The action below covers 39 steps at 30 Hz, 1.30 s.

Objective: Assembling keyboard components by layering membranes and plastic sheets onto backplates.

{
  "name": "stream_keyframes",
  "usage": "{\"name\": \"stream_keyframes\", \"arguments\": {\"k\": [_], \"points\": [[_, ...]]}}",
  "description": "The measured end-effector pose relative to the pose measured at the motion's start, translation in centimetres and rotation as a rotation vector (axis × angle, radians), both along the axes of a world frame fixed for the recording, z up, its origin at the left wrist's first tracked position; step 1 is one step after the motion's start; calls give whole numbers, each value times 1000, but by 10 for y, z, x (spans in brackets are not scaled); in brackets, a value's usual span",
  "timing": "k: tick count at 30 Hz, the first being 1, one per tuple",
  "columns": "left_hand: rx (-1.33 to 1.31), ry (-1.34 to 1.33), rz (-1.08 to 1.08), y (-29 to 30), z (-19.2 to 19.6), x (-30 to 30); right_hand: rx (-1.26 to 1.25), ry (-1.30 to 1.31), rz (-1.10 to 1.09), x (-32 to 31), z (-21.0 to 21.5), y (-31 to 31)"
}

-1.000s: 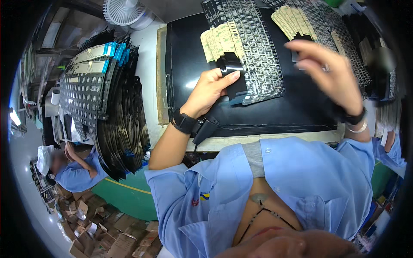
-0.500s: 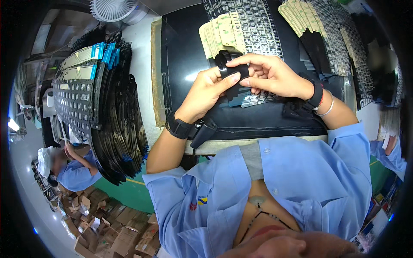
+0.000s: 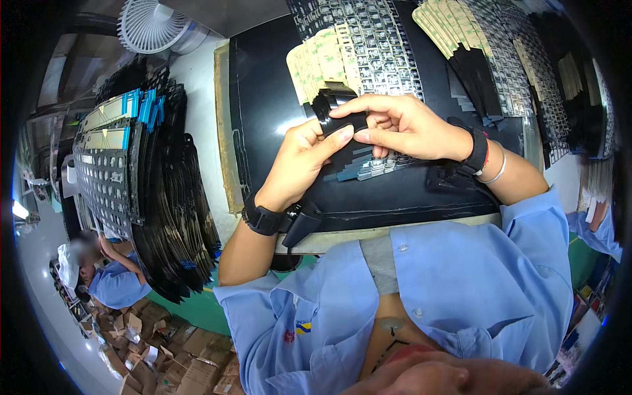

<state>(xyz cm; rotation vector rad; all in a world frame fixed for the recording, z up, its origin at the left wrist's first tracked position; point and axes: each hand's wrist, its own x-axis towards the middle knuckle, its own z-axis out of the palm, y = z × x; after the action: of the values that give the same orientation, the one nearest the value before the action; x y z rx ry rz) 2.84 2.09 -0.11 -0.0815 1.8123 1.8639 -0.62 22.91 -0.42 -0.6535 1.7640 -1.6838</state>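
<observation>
My left hand (image 3: 304, 158) and my right hand (image 3: 399, 125) meet over a black work mat (image 3: 263, 112), both pinching a small glossy black strip (image 3: 339, 112) between thumbs and fingertips. Under them lies a keyboard frame sheet (image 3: 372, 46) with rows of key openings. A fan of beige backing strips (image 3: 319, 62) rests just above my left hand. Both wrists wear black straps.
A tall stack of black keyboard sheets (image 3: 151, 171) stands at the left. More beige strips (image 3: 454, 26) and black pieces (image 3: 477, 79) lie at the upper right. A white fan (image 3: 153, 25) sits top left. A person (image 3: 99, 276) works at lower left among cardboard boxes (image 3: 151, 342).
My right hand came in from the upper right and joined my left hand on the black strip. The view has shifted slightly, and both hands now hold the strip closer together.
</observation>
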Motion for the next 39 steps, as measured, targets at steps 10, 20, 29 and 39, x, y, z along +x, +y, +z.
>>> {"name": "stream_keyframes", "arguments": {"k": [10, 20, 29, 39], "points": [[121, -38, 27, -1, -8, 1, -3, -4, -33, -1, 1, 0], [70, -12, -26, -2, -7, -3, 8, -1, -37, -2, 1, 0], [102, 4, 13, 0, -2, -1, 98, 160, 14, 3, 3, -2], [59, -9, 0, 0, -2, -2, 12, -20, -50, 1, 2, -2]]}}
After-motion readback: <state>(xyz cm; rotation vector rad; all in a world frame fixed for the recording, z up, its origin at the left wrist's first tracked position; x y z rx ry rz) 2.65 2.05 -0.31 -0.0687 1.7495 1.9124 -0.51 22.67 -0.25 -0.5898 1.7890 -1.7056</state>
